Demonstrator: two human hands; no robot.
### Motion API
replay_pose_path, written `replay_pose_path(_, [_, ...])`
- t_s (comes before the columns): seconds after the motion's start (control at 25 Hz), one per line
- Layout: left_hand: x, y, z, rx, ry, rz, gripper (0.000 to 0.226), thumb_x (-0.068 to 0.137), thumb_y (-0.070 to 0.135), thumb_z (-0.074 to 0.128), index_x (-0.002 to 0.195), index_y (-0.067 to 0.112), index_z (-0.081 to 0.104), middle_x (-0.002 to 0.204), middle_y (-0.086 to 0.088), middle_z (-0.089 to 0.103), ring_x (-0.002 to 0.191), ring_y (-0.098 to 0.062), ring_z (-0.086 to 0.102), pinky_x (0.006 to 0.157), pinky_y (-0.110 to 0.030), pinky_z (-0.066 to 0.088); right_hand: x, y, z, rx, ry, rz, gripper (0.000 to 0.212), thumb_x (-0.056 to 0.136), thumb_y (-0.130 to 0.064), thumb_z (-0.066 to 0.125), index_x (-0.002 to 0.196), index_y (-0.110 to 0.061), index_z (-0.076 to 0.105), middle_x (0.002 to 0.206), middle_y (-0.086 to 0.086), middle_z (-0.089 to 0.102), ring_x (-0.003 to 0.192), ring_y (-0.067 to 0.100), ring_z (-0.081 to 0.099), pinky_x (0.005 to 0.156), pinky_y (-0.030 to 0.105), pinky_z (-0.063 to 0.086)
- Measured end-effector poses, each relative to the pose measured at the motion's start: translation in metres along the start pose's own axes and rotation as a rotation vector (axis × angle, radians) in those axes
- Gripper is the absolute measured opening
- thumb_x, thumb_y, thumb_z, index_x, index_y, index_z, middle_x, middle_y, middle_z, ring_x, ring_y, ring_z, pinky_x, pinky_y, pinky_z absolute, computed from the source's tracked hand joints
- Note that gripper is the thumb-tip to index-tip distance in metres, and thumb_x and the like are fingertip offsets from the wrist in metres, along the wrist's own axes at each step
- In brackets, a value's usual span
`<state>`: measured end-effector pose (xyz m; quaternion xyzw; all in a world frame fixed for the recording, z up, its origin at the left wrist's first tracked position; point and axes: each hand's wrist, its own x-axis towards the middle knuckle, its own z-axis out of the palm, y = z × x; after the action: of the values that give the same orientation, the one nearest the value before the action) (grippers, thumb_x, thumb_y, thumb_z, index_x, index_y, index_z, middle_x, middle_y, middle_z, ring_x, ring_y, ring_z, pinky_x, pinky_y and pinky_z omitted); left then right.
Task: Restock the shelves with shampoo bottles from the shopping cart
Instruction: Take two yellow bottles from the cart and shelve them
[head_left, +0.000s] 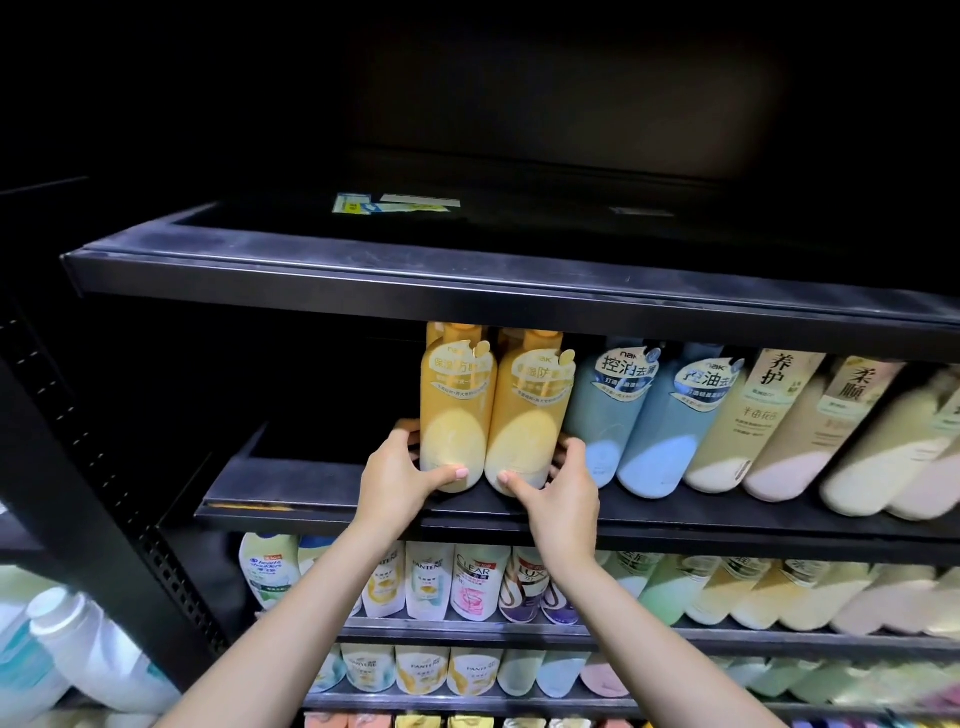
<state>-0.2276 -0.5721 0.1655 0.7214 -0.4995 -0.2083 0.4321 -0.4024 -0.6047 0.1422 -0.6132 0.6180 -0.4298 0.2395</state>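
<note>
Two yellow bottles (493, 410) are gripped at base by left hand (397, 475) and right hand (563, 486), squared to shelf (322, 499) edge.

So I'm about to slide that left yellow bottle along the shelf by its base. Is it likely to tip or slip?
The left yellow bottle is tall with a narrow rounded base, so a low push could probably tip it. Its surface looks smooth and glossy, so perhaps slippery. The left hand grips it low, and the right yellow bottle, held by the right hand, stands close beside it and may steady it.
</note>
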Motion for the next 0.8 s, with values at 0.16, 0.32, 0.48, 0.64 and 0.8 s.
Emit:
replay_pose_path(0.16, [-0.003,-0.001,0.001,-0.015,-0.015,0.014,0.071,0.065,0.036,0.083,0.123,0.015,0.049,0.123,-0.002,0.062,0.111,-0.018,0.058,0.086,-0.027,0.046,-0.005,-0.003,-0.001,-0.013,-0.01,0.02,0.077,0.068,-0.039,0.082,0.128,-0.017,0.04,0.127,0.004,0.059,0.115,0.022,0.058,0.092,0.043,0.05])
replay_pose_path(0.32, [-0.004,-0.008,-0.003,-0.034,-0.122,0.042,0.071,0.074,0.031,0.078,0.134,0.015,0.044,0.132,-0.002,0.056,0.122,-0.02,0.052,0.093,-0.026,0.04,-0.013,-0.01,-0.004,-0.043,-0.044,0.04,0.071,0.079,-0.036,0.073,0.136,-0.012,0.038,0.134,0.005,0.053,0.121,0.023,0.052,0.098,0.04,0.046])
replay_pose_path(0.48, [-0.041,-0.017,-0.012,0.168,-0.114,0.098,0.065,0.085,0.034,0.066,0.14,0.012,0.04,0.141,-0.006,0.049,0.129,-0.022,0.045,0.103,-0.033,0.038,-0.05,-0.011,-0.025,-0.16,-0.125,-0.002,0.053,0.092,-0.035,0.056,0.136,-0.01,0.041,0.135,0.009,0.05,0.122,0.024,0.048,0.097,0.032,0.04])
replay_pose_path(0.64, [-0.126,-0.018,-0.014,0.413,-0.155,0.271,0.061,0.091,0.036,0.055,0.143,0.014,0.035,0.145,-0.003,0.042,0.133,-0.02,0.04,0.108,-0.032,0.033,-0.112,0.011,-0.061,-0.4,-0.339,-0.212,0.051,0.096,-0.036,0.047,0.14,-0.012,0.037,0.138,0.006,0.046,0.128,0.024,0.042,0.105,0.032,0.033])
replay_pose_path(0.8, [-0.228,-0.038,-0.005,0.652,-0.291,0.26,0.065,0.091,0.043,0.049,0.146,0.017,0.026,0.152,0.0,0.03,0.139,-0.019,0.031,0.112,-0.034,0.03,-0.196,0.051,-0.1,-0.649,-0.51,-0.314,0.051,0.095,-0.038,0.043,0.138,-0.013,0.035,0.138,0.007,0.043,0.127,0.028,0.04,0.108,0.038,0.029])
